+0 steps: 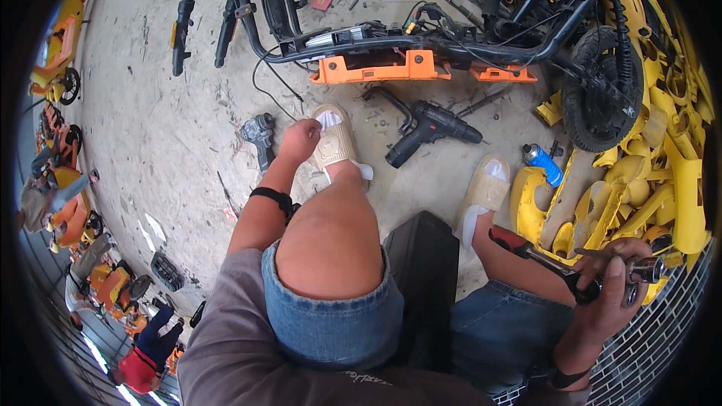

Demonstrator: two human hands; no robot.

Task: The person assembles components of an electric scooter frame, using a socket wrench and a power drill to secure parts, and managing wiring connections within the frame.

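Right hand: fingers gripped a red-and-black-handled metal ratchet. Left hand: fingers curled near thin black cable; couldn't tell whether pinching it.

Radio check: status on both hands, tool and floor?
Left-hand grip: by left sandal, hold unclear. Right-hand grip: holding ratchet wrench. Drill on floor near bike frame, possible obstacle.

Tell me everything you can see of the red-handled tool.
The red-handled tool looks like a ratchet wrench: red-and-black grip, apparently plastic, a shiny metal shank, and a head partly hidden by the right hand holding it. It overlaps the right leg in view, grip toward the picture's upper left. Whether the chrome socket is attached is unclear.
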